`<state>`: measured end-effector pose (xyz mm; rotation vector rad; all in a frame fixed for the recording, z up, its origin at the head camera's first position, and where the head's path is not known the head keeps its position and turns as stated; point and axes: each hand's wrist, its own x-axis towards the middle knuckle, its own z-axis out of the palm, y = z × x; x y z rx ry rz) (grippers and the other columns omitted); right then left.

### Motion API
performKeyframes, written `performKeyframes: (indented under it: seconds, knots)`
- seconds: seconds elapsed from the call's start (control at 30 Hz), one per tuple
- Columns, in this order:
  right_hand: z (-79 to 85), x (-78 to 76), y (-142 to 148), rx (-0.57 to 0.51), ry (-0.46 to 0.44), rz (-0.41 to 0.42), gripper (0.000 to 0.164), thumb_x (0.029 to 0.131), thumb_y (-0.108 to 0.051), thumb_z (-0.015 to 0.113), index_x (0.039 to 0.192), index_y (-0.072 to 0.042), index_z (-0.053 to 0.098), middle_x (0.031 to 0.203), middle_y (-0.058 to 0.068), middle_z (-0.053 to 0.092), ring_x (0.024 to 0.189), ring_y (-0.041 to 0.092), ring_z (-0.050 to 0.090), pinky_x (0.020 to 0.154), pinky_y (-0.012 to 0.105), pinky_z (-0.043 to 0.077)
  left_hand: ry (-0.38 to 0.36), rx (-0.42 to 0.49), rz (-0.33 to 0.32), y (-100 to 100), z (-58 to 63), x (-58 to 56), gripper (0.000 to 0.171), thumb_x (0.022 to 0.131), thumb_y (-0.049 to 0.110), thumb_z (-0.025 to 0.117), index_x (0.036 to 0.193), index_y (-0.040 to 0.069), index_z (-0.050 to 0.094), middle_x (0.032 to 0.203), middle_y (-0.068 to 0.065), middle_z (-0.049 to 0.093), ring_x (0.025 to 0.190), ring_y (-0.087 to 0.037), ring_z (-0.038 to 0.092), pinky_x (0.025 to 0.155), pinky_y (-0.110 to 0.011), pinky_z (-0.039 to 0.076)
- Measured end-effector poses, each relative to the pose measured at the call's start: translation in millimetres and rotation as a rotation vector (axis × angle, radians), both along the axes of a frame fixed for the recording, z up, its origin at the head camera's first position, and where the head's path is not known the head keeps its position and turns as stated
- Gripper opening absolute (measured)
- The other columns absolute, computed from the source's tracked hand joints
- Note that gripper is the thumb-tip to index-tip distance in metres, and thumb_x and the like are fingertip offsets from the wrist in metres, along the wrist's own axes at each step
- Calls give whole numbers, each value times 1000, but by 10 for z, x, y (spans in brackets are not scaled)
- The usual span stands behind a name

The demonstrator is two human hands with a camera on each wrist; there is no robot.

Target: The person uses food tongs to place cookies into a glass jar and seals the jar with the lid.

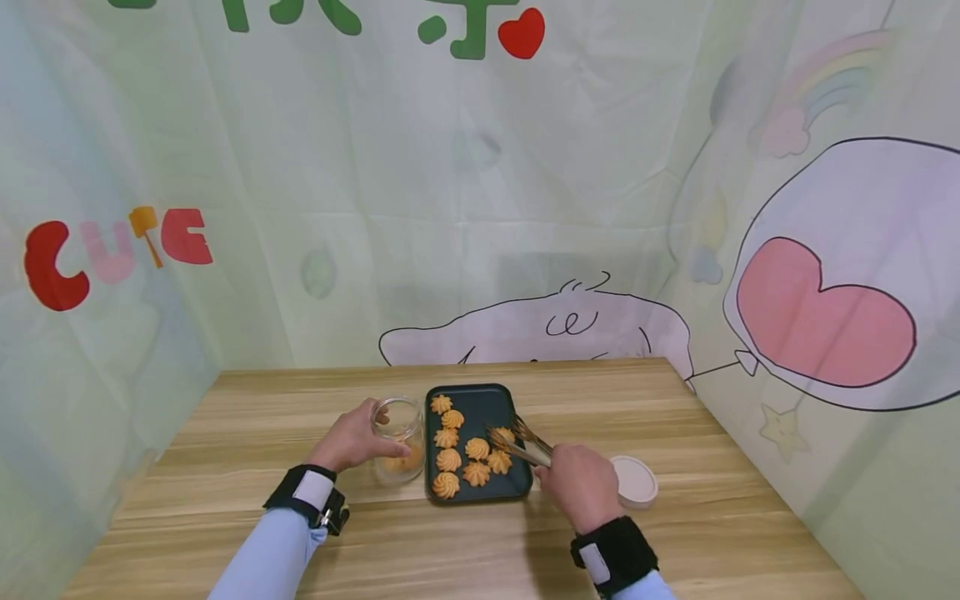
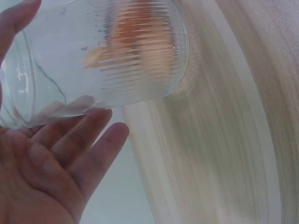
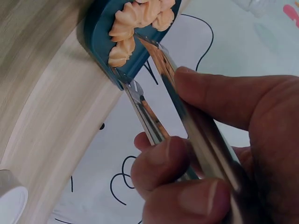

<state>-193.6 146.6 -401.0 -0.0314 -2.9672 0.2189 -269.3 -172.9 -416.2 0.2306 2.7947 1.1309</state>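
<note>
Fingers [image 3: 187, 200] and thumb of the right hand [image 1: 581, 483] are curled round the tongs [image 3: 201, 130], smooth shiny metal with two long arms standing apart. The tips straddle one cookie [image 1: 504, 435] near the right edge of the tray [image 1: 487, 406]; whether they touch it, I cannot tell. The tray is a dark blue-green rectangle with rounded corners and a raised rim, lying on the tabletop [image 1: 450, 550], whose pale surface shows streaky wood grain. Nine golden cookies sit in it, swirled and ridged like piped rosettes: five in an uneven column along the left side, four clustered on the right.

Just left of the tray, the left hand [image 1: 360, 437] holds the jar [image 2: 65, 51] between thumb and fingers. Clear glass, round, it stands upright with its mouth uncovered; the lower wall is finely ribbed, the upper part smooth. Orange-tan pieces, blurred by the ribs, lie at its bottom.

Beside the right hand, on its outer side, lies the lid [image 1: 635, 479], a flat white disc. Behind the tabletop hangs a creased, pale green cloth [image 1: 420, 167] printed with cartoon outlines.
</note>
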Motion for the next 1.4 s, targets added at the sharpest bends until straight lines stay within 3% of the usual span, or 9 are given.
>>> performKeyframes:
  seconds: [0.57,1.4]
  knots:
    - [-195,-131,-65,-22,31,-32,29,85,-32,73,74,-7,64,60,8,58,53,25,57,44,41,43,3,-7,1,5,-22,-27,85,70,41,87,133,0,48,131,-18,60,117,-35,59,95,-50,51]
    - [-159,-185,-51,-34,21,-33,29,87,-37,71,82,-8,67,63,7,58,55,22,54,45,37,39,-2,5,3,-5,-31,-54,84,71,40,87,134,1,48,132,-19,60,117,-36,59,94,-49,51]
